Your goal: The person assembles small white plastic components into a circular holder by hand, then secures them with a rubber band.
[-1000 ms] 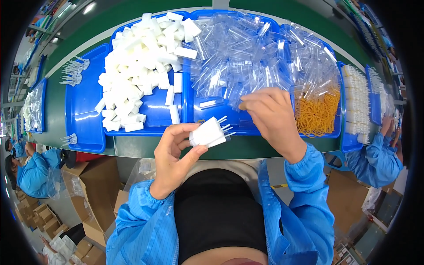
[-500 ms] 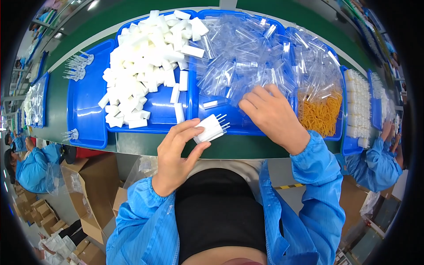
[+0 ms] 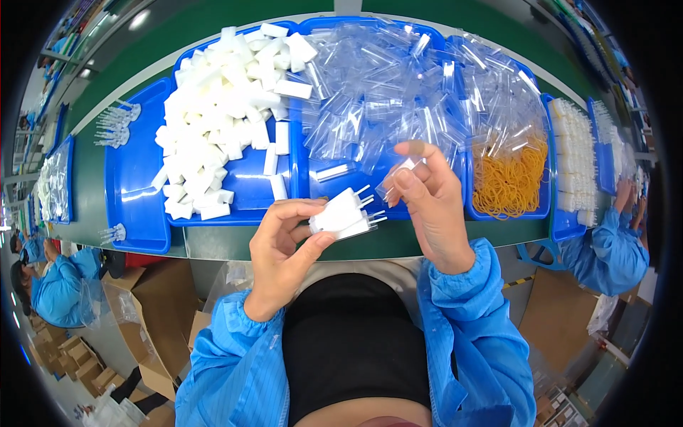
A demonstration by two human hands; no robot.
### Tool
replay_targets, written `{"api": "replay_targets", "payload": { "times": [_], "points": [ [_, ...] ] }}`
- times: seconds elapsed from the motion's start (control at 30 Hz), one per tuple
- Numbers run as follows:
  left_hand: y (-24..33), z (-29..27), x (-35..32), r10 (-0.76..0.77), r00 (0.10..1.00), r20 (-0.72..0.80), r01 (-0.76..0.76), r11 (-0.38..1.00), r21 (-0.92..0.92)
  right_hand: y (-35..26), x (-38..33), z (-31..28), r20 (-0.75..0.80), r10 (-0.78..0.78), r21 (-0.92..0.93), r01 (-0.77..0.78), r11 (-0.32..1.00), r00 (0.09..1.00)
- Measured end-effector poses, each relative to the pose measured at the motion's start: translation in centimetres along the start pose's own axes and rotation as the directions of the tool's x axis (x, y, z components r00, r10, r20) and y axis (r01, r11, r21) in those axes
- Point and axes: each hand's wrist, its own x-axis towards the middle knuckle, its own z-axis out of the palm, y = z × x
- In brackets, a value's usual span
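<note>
My left hand is closed on white foam blocks held side by side, with thin pale pins sticking out of their right end. To the right, my right hand pinches a small clear plastic sleeve between thumb and fingers, apart from the blocks. Both hands are over the near edge of the blue trays. A heap of clear plastic sleeves lies beyond my right hand in the middle tray. Loose white foam blocks fill the tray at the left.
Orange rubber bands lie in the right tray, below more clear sleeves. A blue tray at the far left holds small pinned pieces. Packed white pieces stand at the right. Cardboard boxes and other people in blue are nearby.
My right hand has come back from the heap toward me, turned over, and now holds a clear sleeve. The blocks in my left hand have tilted slightly.
</note>
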Motion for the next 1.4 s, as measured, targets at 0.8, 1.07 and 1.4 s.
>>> {"api": "replay_targets", "payload": {
  "times": [0.8, 1.07, 1.4],
  "points": [
    [-0.6, 0.9, -0.5, 0.236, 0.971, 0.043, -0.238, 0.924, 0.299, 1.1, -1.3, -0.3, -0.128, -0.277, -0.229, 0.244, 0.943, 0.952],
    [-0.7, 0.9, -0.4, 0.237, 0.967, 0.094, -0.255, 0.897, 0.361, 2.2, -2.1, 0.2, -0.104, -0.190, -0.204, 0.166, 0.965, 0.976],
    [-0.2, 1.4, 0.0, 0.242, 0.961, 0.134, -0.277, 0.825, 0.492, 3.1, -2.8, 0.6, -0.091, -0.307, -0.295, 0.269, 0.917, 0.947]
  ]
}}
